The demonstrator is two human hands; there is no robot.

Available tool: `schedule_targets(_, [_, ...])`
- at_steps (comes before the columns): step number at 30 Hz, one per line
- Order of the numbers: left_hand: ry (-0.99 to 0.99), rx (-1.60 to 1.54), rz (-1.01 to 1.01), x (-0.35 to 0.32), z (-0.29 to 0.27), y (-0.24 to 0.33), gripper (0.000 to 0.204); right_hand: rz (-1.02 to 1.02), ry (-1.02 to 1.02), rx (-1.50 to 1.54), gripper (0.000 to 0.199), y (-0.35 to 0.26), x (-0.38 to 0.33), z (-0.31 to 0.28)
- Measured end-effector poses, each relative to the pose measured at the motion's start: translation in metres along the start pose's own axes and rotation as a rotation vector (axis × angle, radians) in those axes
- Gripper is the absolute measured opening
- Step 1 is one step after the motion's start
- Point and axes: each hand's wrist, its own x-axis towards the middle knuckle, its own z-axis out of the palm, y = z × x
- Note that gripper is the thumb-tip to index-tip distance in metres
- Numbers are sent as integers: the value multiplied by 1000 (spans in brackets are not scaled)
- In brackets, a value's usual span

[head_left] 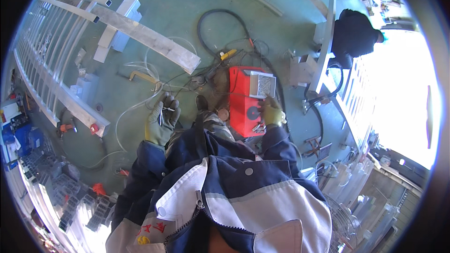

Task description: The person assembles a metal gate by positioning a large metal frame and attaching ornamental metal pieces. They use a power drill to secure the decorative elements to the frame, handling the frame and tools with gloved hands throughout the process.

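My left hand [161, 121], in an olive work glove, is closed with thin silver metal pieces [168, 109] in its curled fingers. The pieces are too small to name surely. My right hand [273, 113], in a yellowish glove, is at the near edge of a grey metal tray [253, 94]; its fingertips are too unclear to show a grip. Many small, thin metal parts [266, 85] fill the tray. Beneath it is a red box-shaped machine [238, 107] with a round black disc [253, 113]. A few metal bits [258, 128] lie on its near end.
Cables and a black hose [199, 28] wind over the green floor. A bronze-coloured clamp [142, 76] lies ahead of my left hand. A long metal beam [145, 35] and a railing frame [61, 72] stand left. Another person in black [354, 35] works at the right.
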Motion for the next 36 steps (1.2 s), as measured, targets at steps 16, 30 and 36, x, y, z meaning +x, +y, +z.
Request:
schedule_targets(16, [-13, -104, 276, -25, 3, 0, 34, 151, -191, -164, 51, 20, 84, 79])
schedule_targets(30, [259, -283, 584, -137, -80, 84, 40, -1101, -1065, -774, 47, -95, -275, 350])
schedule_targets(36, [168, -417, 790, -186, -120, 114, 49, -1267, -1150, -892, 52, -76, -349, 408])
